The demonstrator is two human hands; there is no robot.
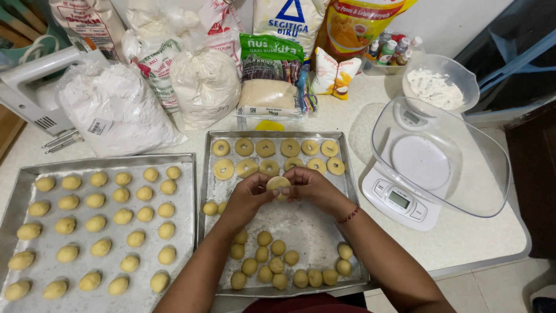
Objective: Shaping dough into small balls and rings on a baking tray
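My left hand [246, 197] and my right hand [313, 186] meet over the middle metal tray [301, 229], pinching one pale dough piece [278, 185] between their fingertips. Several ring-shaped dough pieces [266, 149] lie in two rows at the tray's far end. Several round dough balls [278, 265] sit at its near end, partly hidden by my forearms. A red thread bracelet is on my right wrist.
A second floured tray [104, 168] on the left holds several dough balls [110, 223]. Bags of flour and sugar [202, 81] line the back. A white kitchen scale [399, 200] with a clear bowl [446, 159] stands on the right, and a hand mixer [29, 87] far left.
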